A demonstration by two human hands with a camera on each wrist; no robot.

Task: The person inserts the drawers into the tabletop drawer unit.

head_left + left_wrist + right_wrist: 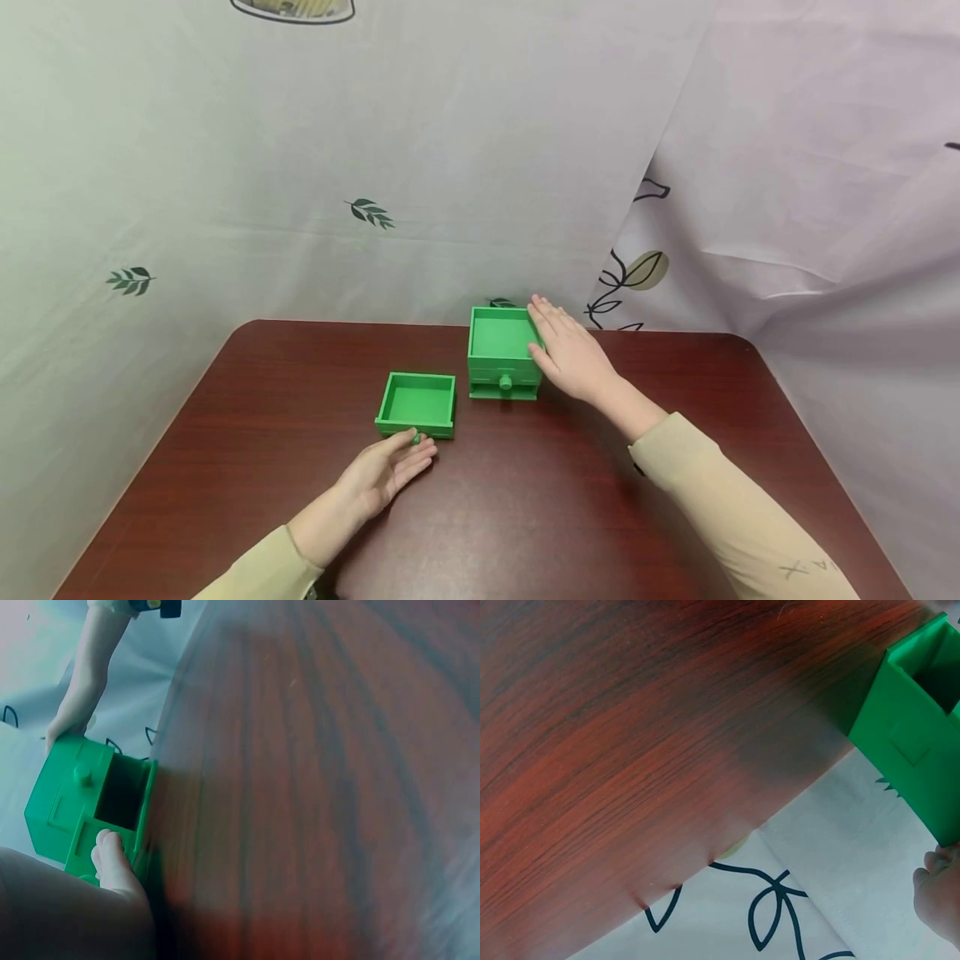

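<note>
A small green drawer (417, 402) with a bare inside lies on the table, left of a green drawer cabinet (506, 367). My left hand (384, 477) pinches the drawer's front knob (416, 437) between thumb and fingers. On the cabinet, an upper drawer with a round knob (506, 382) is in place, and below it the slot gapes. The fingers of my right hand (572, 352) are straight and rest along the cabinet's right side and top edge. In the left wrist view, the dark slot (124, 793) shows beside the left hand (116, 862).
The dark red-brown wooden table (600, 500) has rounded far corners. Behind it hangs a pale cloth (465, 167) with printed leaves, close to the cabinet's back. Further cloth bounds both sides of the table.
</note>
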